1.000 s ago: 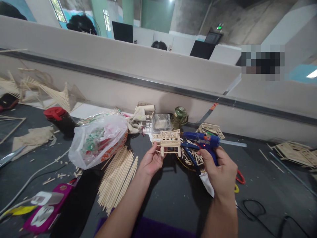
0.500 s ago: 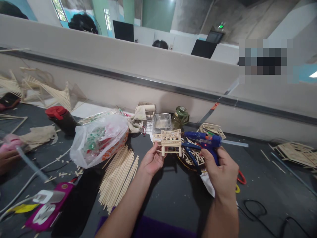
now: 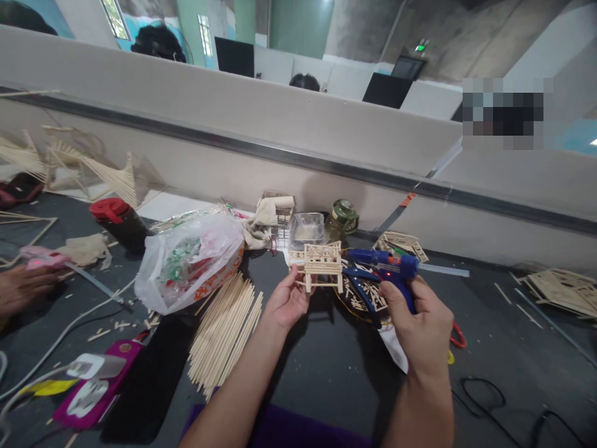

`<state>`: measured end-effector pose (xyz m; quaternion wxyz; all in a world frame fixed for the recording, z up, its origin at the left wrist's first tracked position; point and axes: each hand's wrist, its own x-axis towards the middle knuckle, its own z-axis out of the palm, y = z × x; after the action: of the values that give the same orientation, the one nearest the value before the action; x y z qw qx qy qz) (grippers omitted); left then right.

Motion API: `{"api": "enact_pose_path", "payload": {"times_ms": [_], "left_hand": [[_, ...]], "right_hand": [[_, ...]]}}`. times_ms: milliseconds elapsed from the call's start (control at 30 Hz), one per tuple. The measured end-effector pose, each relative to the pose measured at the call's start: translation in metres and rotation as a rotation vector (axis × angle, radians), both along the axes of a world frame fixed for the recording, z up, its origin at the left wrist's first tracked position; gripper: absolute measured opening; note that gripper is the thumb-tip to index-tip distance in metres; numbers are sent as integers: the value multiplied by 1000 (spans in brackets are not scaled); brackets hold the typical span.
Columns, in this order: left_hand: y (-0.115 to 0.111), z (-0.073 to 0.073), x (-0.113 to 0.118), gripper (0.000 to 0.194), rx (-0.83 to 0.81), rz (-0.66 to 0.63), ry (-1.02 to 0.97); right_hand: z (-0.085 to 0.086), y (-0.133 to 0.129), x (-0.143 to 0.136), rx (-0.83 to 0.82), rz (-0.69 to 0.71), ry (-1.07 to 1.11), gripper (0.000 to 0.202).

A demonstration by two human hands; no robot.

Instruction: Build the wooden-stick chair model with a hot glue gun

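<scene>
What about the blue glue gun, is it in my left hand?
No, the right hand grips the blue glue gun, while the left hand holds the small stick model.

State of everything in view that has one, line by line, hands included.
left hand: closed on the stick model
right hand: gripping the blue glue gun
stick model: held up, partly covered by fingers
blue glue gun: red light lit, glue stick protruding behind
pink glue gun: in a co-worker's hand
loose sticks: lying side by side
red-lidded bottle: lid on
plastic bag: holding things
green sign: lit
</scene>
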<state>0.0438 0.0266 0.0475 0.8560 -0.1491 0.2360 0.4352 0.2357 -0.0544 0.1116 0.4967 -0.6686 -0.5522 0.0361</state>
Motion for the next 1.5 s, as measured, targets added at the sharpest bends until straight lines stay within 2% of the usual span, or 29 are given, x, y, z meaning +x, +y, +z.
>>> {"api": "enact_pose_path", "payload": {"times_ms": [967,1500], "left_hand": [[0,9,-4,26,-7,3,-15],[3,-4,-8,27,17,1,-56]], "right_hand": [[2,-3,0,-7,20,-41,30],[4,-5,1,-31,17,-60,34]]}}
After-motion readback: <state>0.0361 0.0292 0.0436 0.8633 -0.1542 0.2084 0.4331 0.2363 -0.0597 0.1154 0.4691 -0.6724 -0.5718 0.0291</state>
